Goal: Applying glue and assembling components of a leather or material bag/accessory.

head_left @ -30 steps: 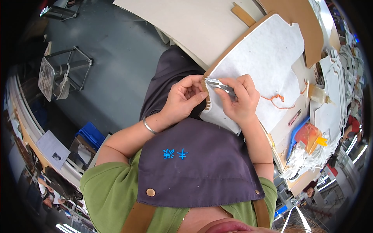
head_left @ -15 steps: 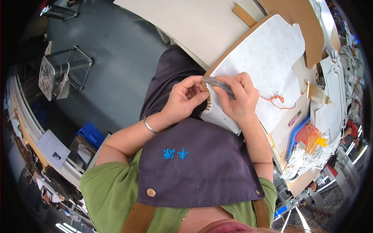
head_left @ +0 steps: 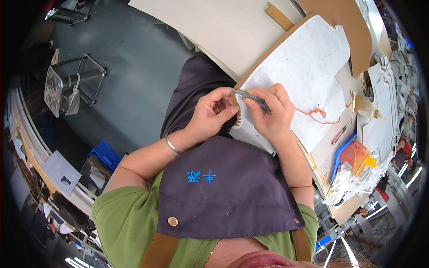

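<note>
I see my left hand (head_left: pixel 209 117) pinching the soft white felt sheet (head_left: pixel 298 85) at its near edge on the counter (head_left: pixel 223 27), and my right hand (head_left: pixel 270 114) pinching thin metal tweezers (head_left: pixel 251 98); the sheet looks light and floppy, so I think holding its edge is best.

you wear a green short-sleeved top (head_left: pixel 120 223) under a dark purple-grey apron (head_left: pixel 223 196) — blue embroidered characters (head_left: pixel 202 177) sit on its bib, and a round brass snap (head_left: pixel 172 221) fastens each upper corner to a tan strap (head_left: pixel 156 252). a thin silver bangle (head_left: pixel 171 145) circles your left wrist. both forearms are bare — your left hand (head_left: pixel 210 117) and right hand (head_left: pixel 270 114) carry no gloves.
</note>
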### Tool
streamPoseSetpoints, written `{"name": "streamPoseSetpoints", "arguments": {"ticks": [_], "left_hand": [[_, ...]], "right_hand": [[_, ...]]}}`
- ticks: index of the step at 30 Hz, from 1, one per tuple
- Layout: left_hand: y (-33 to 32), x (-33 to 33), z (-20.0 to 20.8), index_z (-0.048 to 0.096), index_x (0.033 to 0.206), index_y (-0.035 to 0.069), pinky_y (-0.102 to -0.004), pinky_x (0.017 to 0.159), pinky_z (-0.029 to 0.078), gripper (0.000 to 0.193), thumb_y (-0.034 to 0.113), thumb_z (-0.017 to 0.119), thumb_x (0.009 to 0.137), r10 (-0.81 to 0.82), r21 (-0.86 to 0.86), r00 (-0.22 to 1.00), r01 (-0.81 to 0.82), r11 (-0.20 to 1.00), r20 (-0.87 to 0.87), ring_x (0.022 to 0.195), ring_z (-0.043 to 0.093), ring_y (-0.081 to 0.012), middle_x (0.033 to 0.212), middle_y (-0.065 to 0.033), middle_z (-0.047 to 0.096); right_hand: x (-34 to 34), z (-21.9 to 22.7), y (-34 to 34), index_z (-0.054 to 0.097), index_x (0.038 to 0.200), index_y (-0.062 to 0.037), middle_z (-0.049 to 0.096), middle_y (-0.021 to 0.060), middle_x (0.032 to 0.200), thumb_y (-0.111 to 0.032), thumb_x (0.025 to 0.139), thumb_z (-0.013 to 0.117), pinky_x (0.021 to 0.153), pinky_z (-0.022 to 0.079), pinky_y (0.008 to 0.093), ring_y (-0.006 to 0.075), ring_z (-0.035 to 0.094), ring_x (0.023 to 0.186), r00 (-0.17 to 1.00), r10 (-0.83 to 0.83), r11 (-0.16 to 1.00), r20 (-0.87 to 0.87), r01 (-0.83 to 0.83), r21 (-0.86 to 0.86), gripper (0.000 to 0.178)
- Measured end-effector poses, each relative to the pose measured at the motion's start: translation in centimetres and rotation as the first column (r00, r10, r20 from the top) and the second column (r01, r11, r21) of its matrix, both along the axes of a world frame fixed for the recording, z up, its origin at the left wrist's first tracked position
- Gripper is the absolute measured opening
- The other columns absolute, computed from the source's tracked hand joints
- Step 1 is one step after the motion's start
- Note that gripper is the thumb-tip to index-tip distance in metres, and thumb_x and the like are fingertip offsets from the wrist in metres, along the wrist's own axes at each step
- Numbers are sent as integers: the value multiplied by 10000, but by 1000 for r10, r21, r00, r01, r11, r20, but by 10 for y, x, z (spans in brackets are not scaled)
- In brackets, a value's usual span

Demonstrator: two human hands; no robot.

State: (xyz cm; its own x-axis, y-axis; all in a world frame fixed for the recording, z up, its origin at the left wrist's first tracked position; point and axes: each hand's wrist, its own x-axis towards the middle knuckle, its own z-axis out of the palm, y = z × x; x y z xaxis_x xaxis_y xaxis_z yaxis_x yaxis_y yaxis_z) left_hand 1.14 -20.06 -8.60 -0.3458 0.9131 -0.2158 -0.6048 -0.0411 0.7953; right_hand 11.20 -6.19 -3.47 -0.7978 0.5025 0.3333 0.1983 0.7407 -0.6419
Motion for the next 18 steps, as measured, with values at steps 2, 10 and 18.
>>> {"name": "streamPoseSetpoints", "arguments": {"ticks": [2,10,18], "left_hand": [[1,0,2,517,1147,22,-232,777,451,279,29,582,876,-4,5,1000,4,1000,8,846,541,-69,939,-4,560],[-1,-1,4,479,1213,1,-237,791,455,347,12,566,877,2,-12,1000,-2,1000,1,862,554,-80,953,-18,569],[0,-1,3,485,1204,7,-235,781,458,338,8,567,876,0,-14,1000,0,1000,-14,846,555,-77,946,-16,567]], "right_hand": [[2,-1,3,665,835,-96,468,26,648,-109,641,769,402,346,264,140,453,470,999,-39,999,-13,40,15,220],[6,7,0,663,844,-93,468,32,658,-116,633,775,406,353,265,143,456,474,998,-49,997,48,46,57,240],[3,5,-2,662,846,-92,479,28,662,-127,656,760,407,368,269,145,474,472,996,-54,994,72,47,103,217]]}}
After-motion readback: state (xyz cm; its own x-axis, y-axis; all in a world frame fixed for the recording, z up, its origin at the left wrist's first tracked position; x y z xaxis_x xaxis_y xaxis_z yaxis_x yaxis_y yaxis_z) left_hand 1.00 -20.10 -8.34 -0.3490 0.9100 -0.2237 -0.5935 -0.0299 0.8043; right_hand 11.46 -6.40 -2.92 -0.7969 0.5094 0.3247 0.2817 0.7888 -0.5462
